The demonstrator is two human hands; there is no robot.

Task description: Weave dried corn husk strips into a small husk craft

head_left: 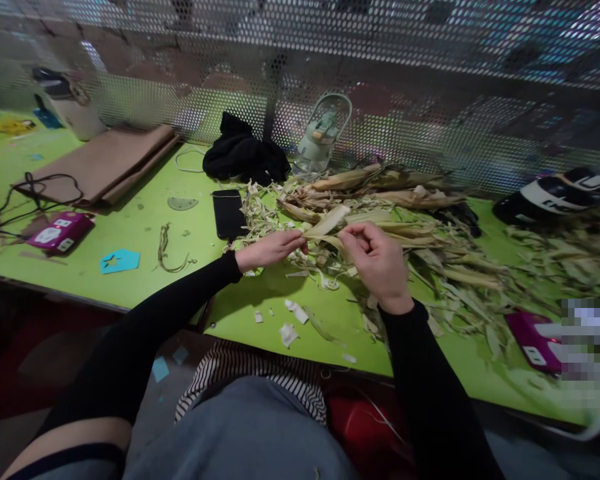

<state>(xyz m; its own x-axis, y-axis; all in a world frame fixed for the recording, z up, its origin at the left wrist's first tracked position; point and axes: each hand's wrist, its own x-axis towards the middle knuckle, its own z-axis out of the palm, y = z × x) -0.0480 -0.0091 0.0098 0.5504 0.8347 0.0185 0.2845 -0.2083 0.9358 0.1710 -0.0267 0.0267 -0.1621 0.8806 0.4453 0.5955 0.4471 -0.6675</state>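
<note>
A pale dried corn husk (pixel 329 224) stretches between my two hands, above the near middle of the green table. My left hand (pixel 274 248) pinches one end of it, fingers pressed together. On its other side my right hand (pixel 375 259) is closed, thumb and forefinger gripping the husk's edge. Behind and to the right lies a big heap of dry corn husks (pixel 410 200), with shredded strips around it. Small white scraps (pixel 289 335) and curled pieces lie on the table in front of my hands.
Left of the husks rest a black phone (pixel 229 215) and black cloth (pixel 245 150). A green bottle (pixel 317 143) stands against the perforated metal screen (pixel 180 93). Purple boxes (pixel 63 232) with cables, folded brown paper (pixel 105 163) and a dark bottle (pixel 555 195) lie farther out.
</note>
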